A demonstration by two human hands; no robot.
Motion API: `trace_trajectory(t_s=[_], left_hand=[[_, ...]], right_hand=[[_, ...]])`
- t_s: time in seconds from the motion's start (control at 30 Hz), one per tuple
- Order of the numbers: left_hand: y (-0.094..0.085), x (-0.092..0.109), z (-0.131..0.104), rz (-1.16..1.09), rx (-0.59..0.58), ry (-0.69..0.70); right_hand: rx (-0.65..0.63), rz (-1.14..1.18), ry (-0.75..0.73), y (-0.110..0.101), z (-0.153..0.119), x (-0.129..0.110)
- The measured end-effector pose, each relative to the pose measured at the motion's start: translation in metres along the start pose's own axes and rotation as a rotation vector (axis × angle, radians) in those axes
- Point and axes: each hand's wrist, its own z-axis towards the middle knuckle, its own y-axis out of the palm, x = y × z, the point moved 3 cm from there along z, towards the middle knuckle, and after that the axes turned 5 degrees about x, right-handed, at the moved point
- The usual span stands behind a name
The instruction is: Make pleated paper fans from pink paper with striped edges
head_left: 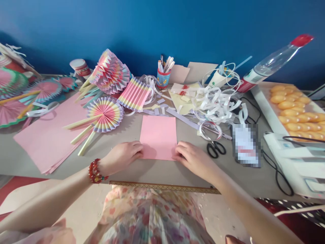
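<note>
A nearly square piece of pink paper [158, 135] lies on the grey table in front of me. My left hand [124, 153] is closed at its lower left edge, fingers bent together. At the lower right edge, my right hand [191, 156] pinches the paper with curled fingers. The fingertips are partly hidden against the paper's sides. Just beyond my left hand lies a round pleated paper fan [105, 113] with pale stick handles. Black-handled scissors [215, 149] rest to the right of my right hand, beside a roll of clear tape [210, 130].
Larger pink sheets [48, 135] are stacked at the left, near more pleated fans [48, 89]. A pen cup [163, 78] stands by the blue wall. Curled white paper strips [215, 101], a tilted bottle [273, 66] and a box of yellow twisted items [261, 98] occupy the right.
</note>
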Motion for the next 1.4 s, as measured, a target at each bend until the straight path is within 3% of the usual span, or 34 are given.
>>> trace_trajectory(t_s=[0.33, 0.57, 0.8, 1.07, 1.4], left_hand=[[-0.001, 0.002, 0.000, 0.071, -0.012, 0.040], [0.001, 0.004, -0.005, 0.100, 0.063, -0.007], [0.013, 0.002, -0.014, 0.221, 0.153, 0.173], [0.016, 0.004, -0.017, 0.293, 0.166, 0.326], [0.020, -0.002, -0.028, 0.346, 0.204, 0.380]], right_hand=[[0.036, -0.067, -0.026, 0.001, -0.002, -0.003], [0.058, -0.104, -0.055, 0.001, -0.002, -0.004], [0.090, -0.111, -0.042, 0.004, -0.006, -0.003], [0.094, -0.182, -0.196, 0.014, -0.015, -0.009], [0.139, -0.243, -0.262, 0.013, -0.018, -0.012]])
